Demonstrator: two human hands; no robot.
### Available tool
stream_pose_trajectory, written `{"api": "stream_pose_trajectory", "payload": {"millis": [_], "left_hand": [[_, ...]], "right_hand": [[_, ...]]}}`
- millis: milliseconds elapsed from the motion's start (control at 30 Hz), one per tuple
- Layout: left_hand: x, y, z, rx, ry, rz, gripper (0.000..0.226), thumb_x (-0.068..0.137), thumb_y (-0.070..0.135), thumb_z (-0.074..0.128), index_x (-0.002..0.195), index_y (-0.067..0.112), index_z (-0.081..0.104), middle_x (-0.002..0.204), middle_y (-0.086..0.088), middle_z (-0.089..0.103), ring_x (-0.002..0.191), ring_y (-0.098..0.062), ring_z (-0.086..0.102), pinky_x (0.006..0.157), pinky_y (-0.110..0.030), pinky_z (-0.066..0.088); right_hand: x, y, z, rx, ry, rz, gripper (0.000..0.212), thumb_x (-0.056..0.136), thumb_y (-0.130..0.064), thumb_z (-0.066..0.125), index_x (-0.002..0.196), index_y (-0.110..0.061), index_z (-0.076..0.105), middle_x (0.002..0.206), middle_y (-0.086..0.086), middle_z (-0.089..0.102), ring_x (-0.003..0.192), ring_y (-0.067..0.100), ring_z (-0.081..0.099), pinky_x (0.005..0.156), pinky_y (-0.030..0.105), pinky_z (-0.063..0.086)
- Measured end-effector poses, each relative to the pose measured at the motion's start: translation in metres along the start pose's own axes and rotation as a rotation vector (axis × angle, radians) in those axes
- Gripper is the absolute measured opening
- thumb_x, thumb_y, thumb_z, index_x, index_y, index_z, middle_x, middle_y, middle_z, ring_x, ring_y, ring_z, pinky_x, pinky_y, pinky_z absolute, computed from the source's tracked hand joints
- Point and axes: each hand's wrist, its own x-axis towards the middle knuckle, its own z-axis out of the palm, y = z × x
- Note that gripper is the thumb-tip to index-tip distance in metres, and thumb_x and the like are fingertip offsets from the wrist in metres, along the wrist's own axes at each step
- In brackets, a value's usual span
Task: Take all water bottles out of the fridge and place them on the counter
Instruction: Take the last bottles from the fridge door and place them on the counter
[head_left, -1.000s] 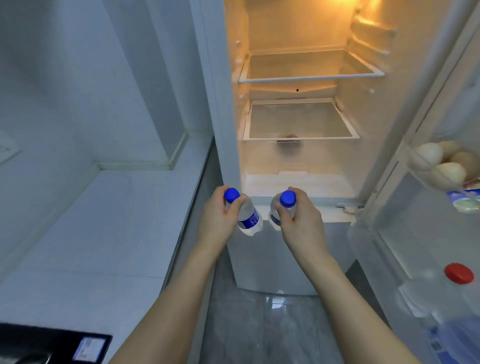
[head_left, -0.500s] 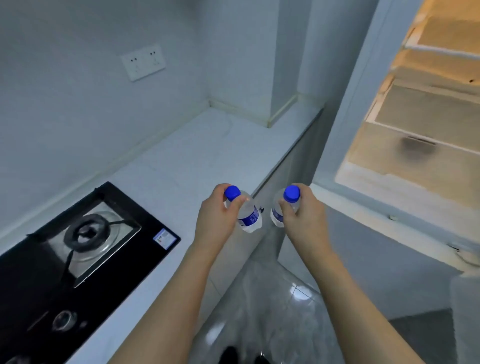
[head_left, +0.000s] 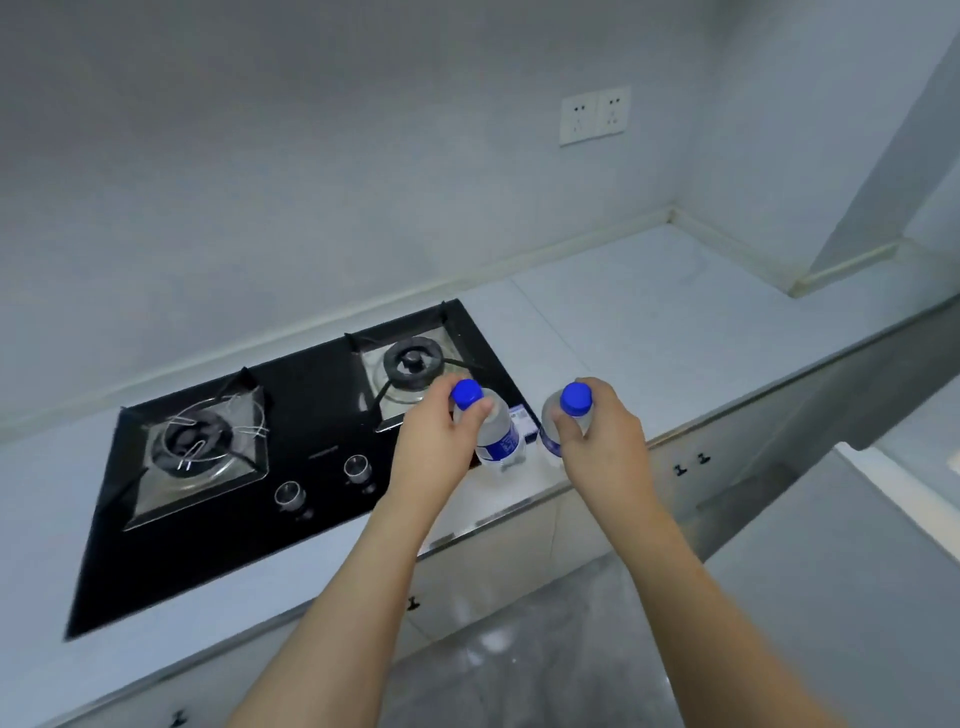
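The left hand (head_left: 434, 441) holds a small clear water bottle, the left bottle (head_left: 497, 437), by its neck just under the blue cap (head_left: 466, 393); its grip is curled tight, thumb across the near side of the neck and fingers wrapped round the far side. The right hand (head_left: 602, 441) holds a second one, the right bottle (head_left: 551, 434), the same way, fingers and thumb closed around the neck below its own blue cap (head_left: 575, 399). Both bottles are roughly upright, the left one leaning a little with its base swung toward the right, and each carries a blue and white label. They sit side by side with a gap between them, apart from one another. They are over the near edge of the pale bench (head_left: 649, 332), just right of the black gas hob (head_left: 249, 467); whether the bases touch the surface cannot be told, though the left bottle's bottom looks very close to it. The hob is set into the bench and has two burners, a left burner (head_left: 200, 449) and a right burner (head_left: 413, 364), with two round knobs (head_left: 322, 480) near its front edge. On the far wall, to the right, is a white double socket (head_left: 595, 115). Below the bench's near edge run white cabinet fronts (head_left: 519, 551) with small dark handles, and grey glossy floor tiles (head_left: 519, 649) show between the two forearms.
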Motion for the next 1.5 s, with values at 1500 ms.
{"api": "stream_pose_trajectory", "payload": {"millis": [1500], "left_hand": [[-0.218,-0.279,-0.534,0.121,0.759,-0.516,0.016,0.093,0.041,0.061,0.106,0.036,0.054,0.091,0.018,0.062,0.083,-0.001,0.059,0.062,-0.017,0.044]], "right_hand": [[-0.244,-0.344,0.476,0.13,-0.785,-0.477,0.01,0.09,-0.024,0.058,0.093,-0.031,0.051,0.079,-0.016,0.056,0.07,-0.001,0.056,0.054,0.013,0.037]]}}
